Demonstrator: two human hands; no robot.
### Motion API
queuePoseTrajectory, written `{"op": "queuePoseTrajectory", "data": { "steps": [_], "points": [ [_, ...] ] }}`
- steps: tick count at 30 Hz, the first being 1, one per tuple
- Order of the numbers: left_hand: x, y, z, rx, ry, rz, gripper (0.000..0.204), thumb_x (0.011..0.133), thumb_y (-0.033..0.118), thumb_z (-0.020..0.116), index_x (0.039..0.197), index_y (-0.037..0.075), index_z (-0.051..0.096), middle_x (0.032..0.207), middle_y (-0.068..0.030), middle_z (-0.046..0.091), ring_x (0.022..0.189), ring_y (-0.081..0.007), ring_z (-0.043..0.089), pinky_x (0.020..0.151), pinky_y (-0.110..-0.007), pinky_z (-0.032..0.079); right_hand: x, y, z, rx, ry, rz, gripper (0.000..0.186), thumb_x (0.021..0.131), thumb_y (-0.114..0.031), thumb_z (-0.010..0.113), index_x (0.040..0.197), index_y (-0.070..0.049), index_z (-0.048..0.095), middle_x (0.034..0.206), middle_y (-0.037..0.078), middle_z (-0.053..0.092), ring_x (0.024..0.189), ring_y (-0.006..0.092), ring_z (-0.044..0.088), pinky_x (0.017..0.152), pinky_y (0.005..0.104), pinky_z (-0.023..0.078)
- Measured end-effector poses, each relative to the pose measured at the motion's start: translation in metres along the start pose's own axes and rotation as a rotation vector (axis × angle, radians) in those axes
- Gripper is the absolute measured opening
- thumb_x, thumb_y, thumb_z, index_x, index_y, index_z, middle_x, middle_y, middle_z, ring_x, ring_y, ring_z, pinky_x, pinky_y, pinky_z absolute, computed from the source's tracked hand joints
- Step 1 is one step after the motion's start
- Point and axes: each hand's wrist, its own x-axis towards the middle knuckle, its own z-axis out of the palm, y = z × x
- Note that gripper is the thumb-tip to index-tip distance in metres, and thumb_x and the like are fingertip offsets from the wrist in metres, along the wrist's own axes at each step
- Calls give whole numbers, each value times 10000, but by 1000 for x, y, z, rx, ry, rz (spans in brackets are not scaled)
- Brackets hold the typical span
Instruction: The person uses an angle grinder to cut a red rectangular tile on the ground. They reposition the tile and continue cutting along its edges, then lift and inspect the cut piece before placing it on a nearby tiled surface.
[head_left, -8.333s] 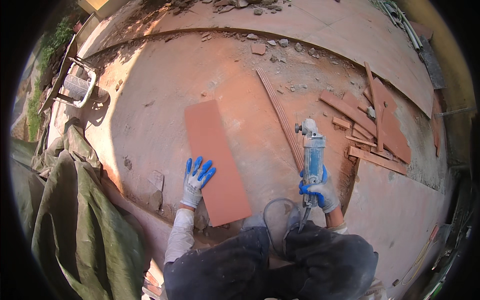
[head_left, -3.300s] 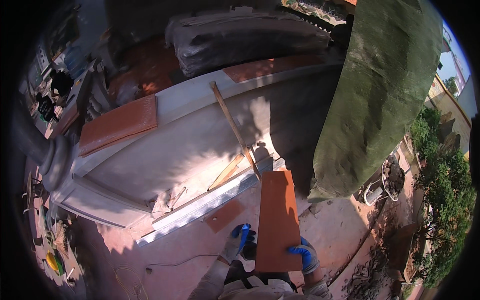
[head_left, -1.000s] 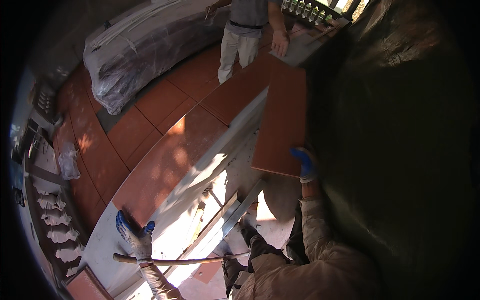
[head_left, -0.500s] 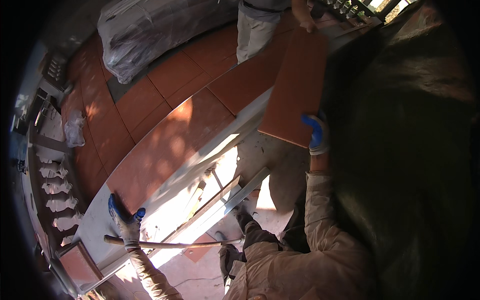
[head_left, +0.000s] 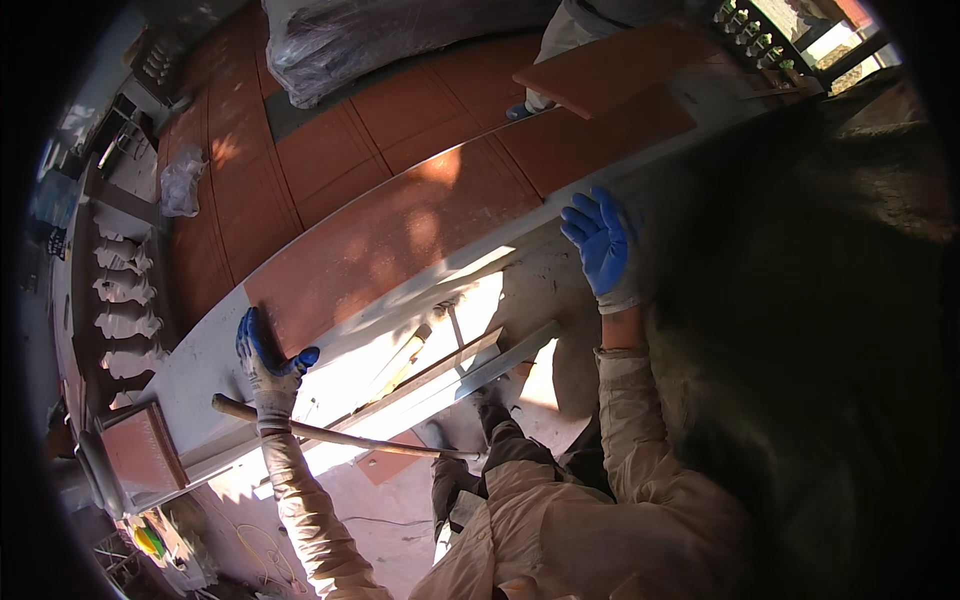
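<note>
the left hand (head_left: 268, 372) is at the near corner of the long red slab (head_left: 400, 240) on the pale curved ledge (head_left: 205, 385), its thumb spread well away from the fingers, the fingers lying along the slab's left end; how firmly they press cannot be told. the right hand (head_left: 606, 250) is raised in front of the ledge with the palm showing, fingers wide and slightly fanned — it holds nothing. both hands wear pale gloves with blue coating.

the loose red slab (head_left: 620, 68) is beyond the right hand and well apart from it, tilted above a second red slab (head_left: 605, 145) that lies on the ledge, end to end with the long one. a co-worker's light trouser leg (head_left: 562, 45) shows just behind the loose slab; whether that person's hands hold it cannot be told.

below the left hand a wooden pole (head_left: 350, 438) slants across toward the wearer's legs. a pale metal bar (head_left: 508, 360) runs at the foot of the ledge, and a small red tile (head_left: 390, 458) lies on the ground near it. past the ledge are red floor tiles (head_left: 325, 150), a plastic-wrapped bundle (head_left: 370, 45) and a crumpled clear bag (head_left: 181, 182) — with white balusters (head_left: 127, 290) along the left. a dark tarp (head_left: 800, 360) fills the right side.
</note>
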Motion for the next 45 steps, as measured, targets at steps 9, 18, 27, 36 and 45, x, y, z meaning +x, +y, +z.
{"op": "queuePoseTrajectory", "data": {
  "steps": [9,18,27,36,45],
  "points": [
    [25,-14,3,-824,146,-299,877,1013,528,759,1657,28,436,1619,-254,515,1492,-463,492,1254,-545,393,-167,164,99,157,-246,568,423,1111,-279,673,1495,-110,613,1341,152,716,1230,367,714,1077,543,563],
    [74,-39,28,-157,127,-76,574,981,487,747,1437,147,669,1433,-170,674,1365,-407,588,1188,-554,423,-182,211,190,116,-87,540,534,1099,-286,697,1571,-169,477,1557,203,547,1418,511,571,1188,657,459],
    [-5,-7,-15,-258,121,11,565,952,422,803,1374,68,677,1357,-186,673,1298,-423,593,1146,-547,440,-192,227,223,318,-116,480,772,1079,-263,739,1668,-236,240,1694,173,380,1580,420,396,1288,651,346],
    [-113,63,-72,-598,-19,-144,466,969,329,841,1286,30,676,1226,-191,666,1195,-420,613,1070,-533,463,-230,220,138,874,-471,505,338,1070,-222,700,1407,-207,663,1289,-7,715,1263,167,628,1121,382,481],
    [-123,77,-131,-570,-467,247,461,995,362,793,1288,24,683,1187,-225,710,1128,-419,690,989,-514,547,-268,203,60,146,-149,487,349,1049,-110,699,1386,-17,696,1343,126,748,1225,233,721,1074,393,576]
  ]
}}
